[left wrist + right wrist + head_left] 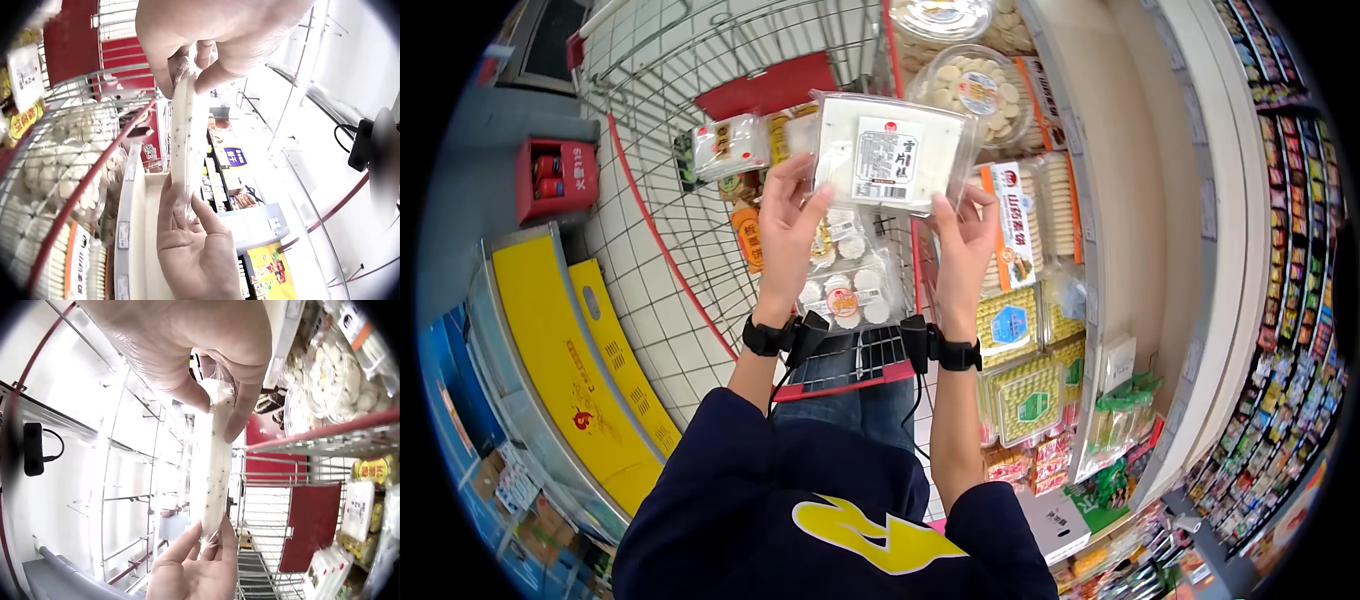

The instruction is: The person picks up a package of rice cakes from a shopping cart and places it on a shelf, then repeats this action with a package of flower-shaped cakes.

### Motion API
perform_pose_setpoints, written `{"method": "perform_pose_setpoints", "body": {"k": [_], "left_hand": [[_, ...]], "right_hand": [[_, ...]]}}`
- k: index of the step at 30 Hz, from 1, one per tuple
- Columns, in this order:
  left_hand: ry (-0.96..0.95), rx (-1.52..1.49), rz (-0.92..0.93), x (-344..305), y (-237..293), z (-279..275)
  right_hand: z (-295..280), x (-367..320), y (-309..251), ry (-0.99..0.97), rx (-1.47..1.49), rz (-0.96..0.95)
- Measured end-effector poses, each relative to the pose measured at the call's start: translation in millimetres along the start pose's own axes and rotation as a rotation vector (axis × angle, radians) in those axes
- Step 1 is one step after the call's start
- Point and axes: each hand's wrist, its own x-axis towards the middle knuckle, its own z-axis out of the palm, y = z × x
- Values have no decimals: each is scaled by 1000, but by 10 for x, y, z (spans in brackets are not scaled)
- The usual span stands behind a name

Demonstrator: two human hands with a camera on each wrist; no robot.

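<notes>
A flat, clear-wrapped pack of white cake (840, 160) with a white printed label is held up over the shopping cart. My left hand (785, 235) pinches its left side, thumb on the labelled face. At the lower right corner my right hand (964, 250) grips it, thumb also in front. Edge-on in the left wrist view, the pack (181, 137) looks thick and white with dark specks. Both hands hold its opposite ends there. Beneath it in the cart lie clear trays of round white cakes (868, 295) and another white pack (735, 145).
The wire cart (650, 215) has red rails and stands against my front. To the right, a shelf (1120, 130) borders stacked boxes of pale biscuits (1025, 400) and round tubs (970, 85). A yellow-topped case (550, 350) and a red fire box (557, 180) stand left.
</notes>
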Motion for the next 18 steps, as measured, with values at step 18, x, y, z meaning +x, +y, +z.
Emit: {"method": "perform_pose_setpoints", "body": {"k": [18], "left_hand": [[-490,13,-104,-996,-364,1797]], "right_hand": [[-2020,-951,-542,458,56,-160]]}}
